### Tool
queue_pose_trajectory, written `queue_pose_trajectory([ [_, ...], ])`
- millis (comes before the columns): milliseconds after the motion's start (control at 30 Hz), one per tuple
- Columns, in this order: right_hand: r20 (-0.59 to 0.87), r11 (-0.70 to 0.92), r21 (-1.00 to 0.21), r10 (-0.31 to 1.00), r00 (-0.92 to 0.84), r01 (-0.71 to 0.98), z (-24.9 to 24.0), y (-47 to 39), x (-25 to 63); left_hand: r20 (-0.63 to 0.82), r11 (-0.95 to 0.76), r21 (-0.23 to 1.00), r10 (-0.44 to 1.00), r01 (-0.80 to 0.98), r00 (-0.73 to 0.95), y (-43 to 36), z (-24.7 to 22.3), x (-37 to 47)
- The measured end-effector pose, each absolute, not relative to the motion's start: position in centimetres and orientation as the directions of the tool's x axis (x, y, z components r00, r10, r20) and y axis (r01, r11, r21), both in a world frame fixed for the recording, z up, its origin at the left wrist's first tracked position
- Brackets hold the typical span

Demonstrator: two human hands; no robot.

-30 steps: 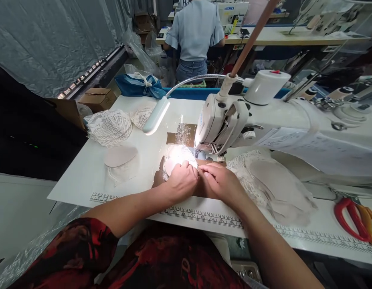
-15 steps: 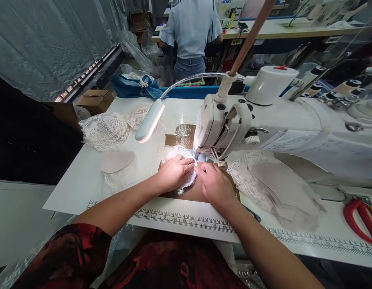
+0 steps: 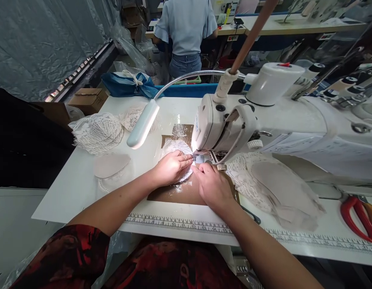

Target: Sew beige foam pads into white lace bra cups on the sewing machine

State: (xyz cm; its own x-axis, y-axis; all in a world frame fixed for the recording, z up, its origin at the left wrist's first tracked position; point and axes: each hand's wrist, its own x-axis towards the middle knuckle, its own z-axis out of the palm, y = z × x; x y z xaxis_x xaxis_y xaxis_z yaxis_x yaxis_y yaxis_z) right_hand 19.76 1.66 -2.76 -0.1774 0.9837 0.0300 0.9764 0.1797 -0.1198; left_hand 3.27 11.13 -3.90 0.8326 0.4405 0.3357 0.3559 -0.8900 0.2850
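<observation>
A white lace piece (image 3: 177, 145) lies on the brown plate (image 3: 170, 195) under the needle end of a white sewing machine (image 3: 210, 124). My left hand (image 3: 171, 167) rests on top of this lace, fingers together and pressing it close to the presser foot. Beside it, my right hand (image 3: 212, 185) has its fingers bent together, with the index fingertip at the right edge of the lace near the needle. Light from a lamp (image 3: 143, 124) falls on the fingertips. The exact grip at the needle is partly lost in glare.
Lace stacks (image 3: 97, 131) and a beige oval pad (image 3: 112, 165) lie at left. Right of the plate are more lace and beige pads (image 3: 276, 180), then red-handled scissors (image 3: 357, 218). A ruler strip (image 3: 186, 226) lines the front edge. Another person (image 3: 186, 32) sits beyond.
The camera view has shifted slightly. The lace under my hands has turned a little and more of the brown plate shows at the front left. Both hands stay near the needle.
</observation>
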Motion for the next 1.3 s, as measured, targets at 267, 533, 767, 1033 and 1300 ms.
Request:
queue_pose_trajectory([
  [267, 0.072, 0.204, -0.162, 0.978, -0.195, 0.965, -3.3, 1.3, 20.3, 0.272, -0.836, 0.314, 0.533, 0.450, 0.801, 11.4, -4.0, 3.2],
  [533, 0.187, 0.220, -0.267, 0.967, -0.173, 0.938, -3.5, 0.9, 20.6, 0.216, -0.791, 0.225, 0.610, 0.569, 0.763, 10.9, -3.5, 2.9],
  [767, 0.300, 0.334, -0.383, 0.927, -0.225, 0.861, -3.9, 0.4, 21.5, 0.155, -0.811, 0.531, 0.378, 0.245, 0.913, 8.2, -1.4, 0.1],
  [1033, 0.232, 0.431, -0.252, 0.896, -0.379, 0.866, -3.7, 0.6, 21.2, 0.025, -0.611, 0.553, 0.691, 0.566, 0.722, 10.5, -0.3, 0.6],
  [1300, 0.227, 0.416, -0.275, 0.904, -0.362, 0.867, -3.2, 0.5, 21.6, -0.182, -0.167, 0.943, 0.469, 0.289, 0.864, 12.1, 0.0, 0.9],
])
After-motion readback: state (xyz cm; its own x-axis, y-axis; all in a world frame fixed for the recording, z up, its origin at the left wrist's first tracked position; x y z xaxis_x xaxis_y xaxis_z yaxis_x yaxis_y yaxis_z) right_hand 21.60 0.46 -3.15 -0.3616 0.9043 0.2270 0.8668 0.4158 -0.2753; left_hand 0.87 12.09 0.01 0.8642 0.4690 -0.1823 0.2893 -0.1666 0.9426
